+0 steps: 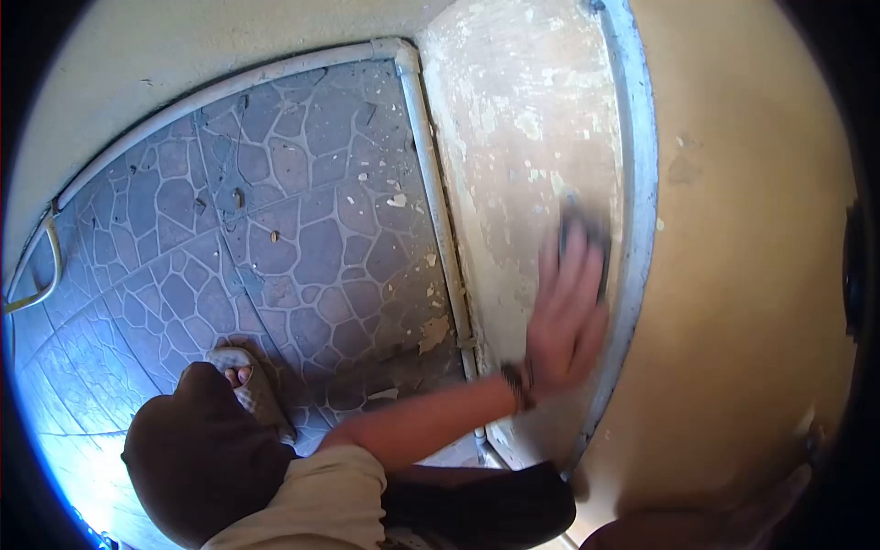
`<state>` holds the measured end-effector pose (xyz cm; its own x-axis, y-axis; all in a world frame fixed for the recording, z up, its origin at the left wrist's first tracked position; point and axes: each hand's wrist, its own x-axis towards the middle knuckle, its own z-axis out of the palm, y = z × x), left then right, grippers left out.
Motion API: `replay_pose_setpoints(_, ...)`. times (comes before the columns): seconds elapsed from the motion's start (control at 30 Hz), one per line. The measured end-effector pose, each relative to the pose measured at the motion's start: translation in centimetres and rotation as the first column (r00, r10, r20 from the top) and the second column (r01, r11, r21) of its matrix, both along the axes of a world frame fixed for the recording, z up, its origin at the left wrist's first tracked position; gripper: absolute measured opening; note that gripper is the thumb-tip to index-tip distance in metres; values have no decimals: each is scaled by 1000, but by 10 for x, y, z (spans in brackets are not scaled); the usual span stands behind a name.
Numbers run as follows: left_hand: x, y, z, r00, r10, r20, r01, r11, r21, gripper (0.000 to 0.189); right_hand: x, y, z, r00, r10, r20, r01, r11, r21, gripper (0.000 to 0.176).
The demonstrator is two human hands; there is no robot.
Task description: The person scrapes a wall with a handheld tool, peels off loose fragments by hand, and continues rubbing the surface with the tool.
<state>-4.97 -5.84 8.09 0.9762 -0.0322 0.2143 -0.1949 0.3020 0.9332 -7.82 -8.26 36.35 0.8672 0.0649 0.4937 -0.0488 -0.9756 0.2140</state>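
My left hand (566, 316), with a dark bracelet at the wrist, lies over a dark sanding block (600, 240) and presses it to the patchy wall panel (513, 137). Motion blurs the fingers and the block's far end. Paint on this panel is worn and flaked, with pale spots showing through the beige. At the lower right, in shadow, my right hand (775, 504) is close to the smooth tan wall (742, 275). Its fingers are too dark and cut off to make out.
A whitish raised edge (642, 137) divides the panel from the tan wall. A pale pipe (431, 165) follows the panel's foot. Paint flakes (433, 332) are scattered over the stone-patterned floor (302, 183). My sandalled foot (252, 380) and bent knee (202, 449) are at lower left.
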Motion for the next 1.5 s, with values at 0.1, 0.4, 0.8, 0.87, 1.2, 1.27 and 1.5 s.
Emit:
replay_pose_setpoints(0.1, 59, -6, -13, 1000, 11, -19, -12, 1000, -11, 49, 24, 5, -25, 992, 47, 121, -32, 992, -126, 25)
replay_pose_setpoints(0.4, 44, -5, -7, 997, 39, 66, -35, 998, -51, 47, 36, 12, -30, 981, 50, 186, -10, 977, -211, 35)
replay_pose_setpoints(0.8, 80, -7, 0, 995, -68, 78, 59, 992, 109, 55, 15, -12, -9, 985, 151, 83, -133, 972, -195, 36)
replay_pose_setpoints(0.87, 160, -17, -9, 995, 97, -3, -96, 983, -156, 50, 27, 14, -27, 978, 72, 197, -49, 992, -120, 35)
replay_pose_setpoints(1.2, 60, -2, -18, 1000, 6, 29, -5, 1000, -20, 54, -11, 3, 4, 951, 24, -308, -29, 999, -12, 32)
replay_pose_setpoints(1.27, 149, -14, -36, 988, 112, -104, -124, 985, -122, 55, -10, 6, 0, 927, -14, -376, 11, 1000, -9, 31)
replay_pose_setpoints(1.5, -15, 3, -53, 981, 12, -195, -13, 1000, -5, 51, 7, 1, -21, 932, 61, -358, -21, 993, 114, 27)
